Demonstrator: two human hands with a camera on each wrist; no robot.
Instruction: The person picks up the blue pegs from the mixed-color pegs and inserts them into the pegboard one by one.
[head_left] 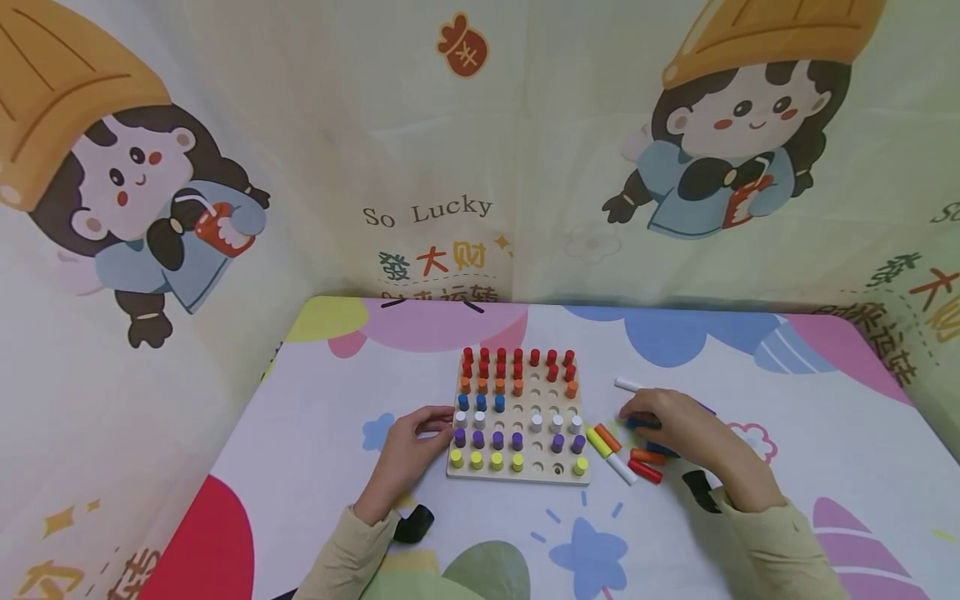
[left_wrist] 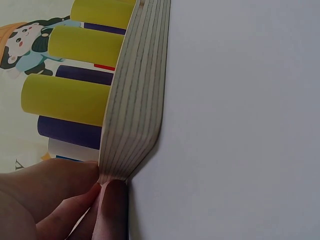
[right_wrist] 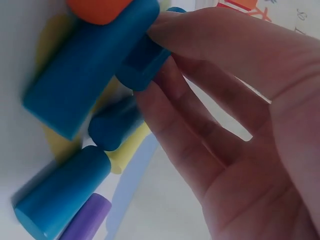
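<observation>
A wooden pegboard (head_left: 525,478) bears rows of pegs in red, orange, blue, white, purple and yellow, with some holes bare. At its left edge, my left hand (head_left: 412,446) holds the board, thumb on top and fingers against the side. The left wrist view shows the layered edge of the board (left_wrist: 135,100) beside yellow pegs (left_wrist: 67,97). My right hand (head_left: 678,425) is over the loose pegs to the right of the board. Between its thumb and fingers it pinches a blue peg (right_wrist: 140,67), with another blue peg (right_wrist: 85,75) lying just beside the fingertips.
Right of the board lie a loose yellow peg (head_left: 597,442), a white peg (head_left: 622,469), a red peg (head_left: 646,472) and an orange peg (head_left: 607,437). Another white peg (head_left: 627,384) lies farther back. A patterned cloth (head_left: 315,492) covers the table, with a printed curtain (head_left: 555,167) behind.
</observation>
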